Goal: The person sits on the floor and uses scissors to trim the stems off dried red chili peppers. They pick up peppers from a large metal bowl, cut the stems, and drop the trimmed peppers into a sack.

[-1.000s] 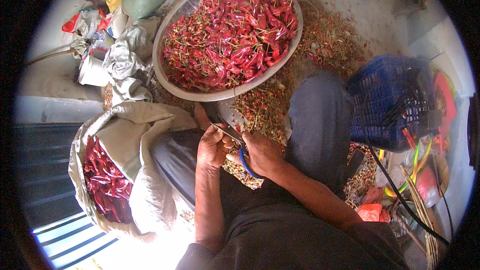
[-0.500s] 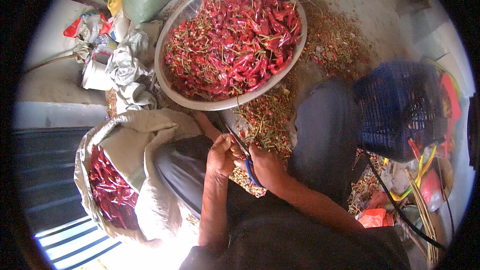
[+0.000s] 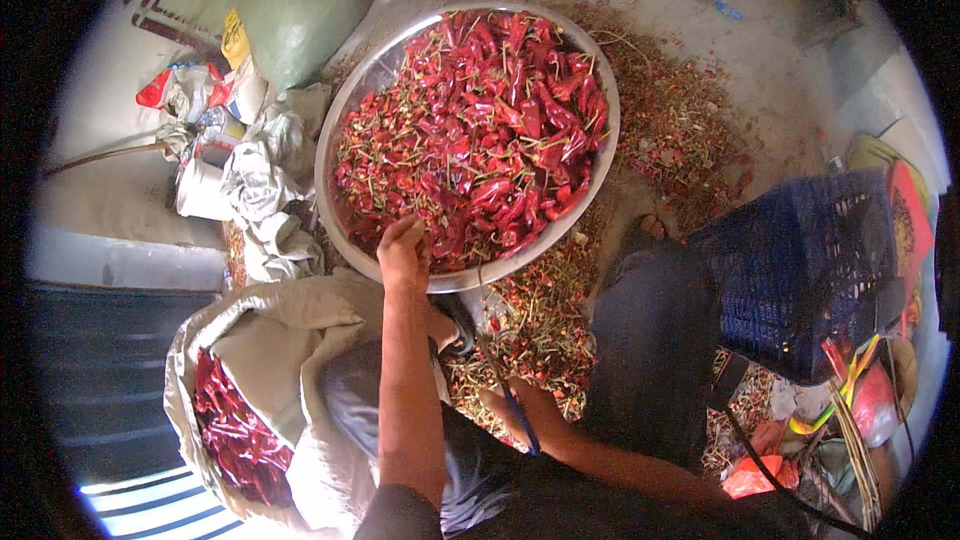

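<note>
A wide metal basin [image 3: 334, 240] stands in front of me, heaped with dried red chili peppers [image 3: 500, 130], many with stems. My left hand [image 3: 404, 252] is over its near left rim, against the peppers, with fingers curled together. Whatever those fingers hold, if anything, is hidden. Lower down, between my legs, my right hand [image 3: 520, 412] is closed round the blue handle of a pair of scissors [image 3: 518, 408]. The blades point away from me, toward the basin. Below them lies a litter of cut stems and pepper bits [image 3: 535, 325].
An open white woven sack [image 3: 335, 305] of red peppers sits at my left. A dark blue plastic crate [image 3: 800, 270] stands on the right, with sticks and plastic bags [image 3: 755, 475] below it. Crumpled sacks [image 3: 262, 175], a white bucket [image 3: 203, 190] and a large greenish sack [image 3: 300, 15] are far left.
My left hand has left the scissors and moved forward to the basin. My right hand, still holding the scissors, sits lower in the picture. The whole view has shifted, with the basin lower too.
</note>
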{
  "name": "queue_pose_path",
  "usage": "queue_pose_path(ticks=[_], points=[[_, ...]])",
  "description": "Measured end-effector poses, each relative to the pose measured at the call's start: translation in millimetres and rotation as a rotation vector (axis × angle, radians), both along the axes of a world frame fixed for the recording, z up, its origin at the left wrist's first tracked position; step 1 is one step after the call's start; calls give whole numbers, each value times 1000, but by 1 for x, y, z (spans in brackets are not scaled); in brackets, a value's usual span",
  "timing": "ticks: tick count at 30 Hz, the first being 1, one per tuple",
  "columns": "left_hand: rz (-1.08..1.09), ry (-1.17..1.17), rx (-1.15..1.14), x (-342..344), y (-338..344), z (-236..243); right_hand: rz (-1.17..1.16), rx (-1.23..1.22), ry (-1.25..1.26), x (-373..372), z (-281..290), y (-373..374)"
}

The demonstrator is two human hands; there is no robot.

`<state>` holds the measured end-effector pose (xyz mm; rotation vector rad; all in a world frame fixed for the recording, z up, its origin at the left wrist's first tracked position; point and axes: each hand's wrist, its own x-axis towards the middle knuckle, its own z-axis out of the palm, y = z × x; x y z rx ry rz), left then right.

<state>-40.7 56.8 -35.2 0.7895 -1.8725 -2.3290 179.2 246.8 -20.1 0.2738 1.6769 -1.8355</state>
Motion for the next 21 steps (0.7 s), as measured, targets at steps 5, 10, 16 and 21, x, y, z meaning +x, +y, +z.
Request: queue_pose_path(ticks=[5, 10, 16, 21], points=[[-111, -16, -453, -77, -8, -50, 103, 245, 365, 14, -21, 3], [-140, 137, -879, -88, -14, -54, 105, 266, 225, 5, -11, 4], [83, 228, -196, -35, -19, 31, 164, 334, 323, 16, -45, -10], [66, 188, 247, 48, -27, 47, 71, 345, 443, -1, -13, -7]])
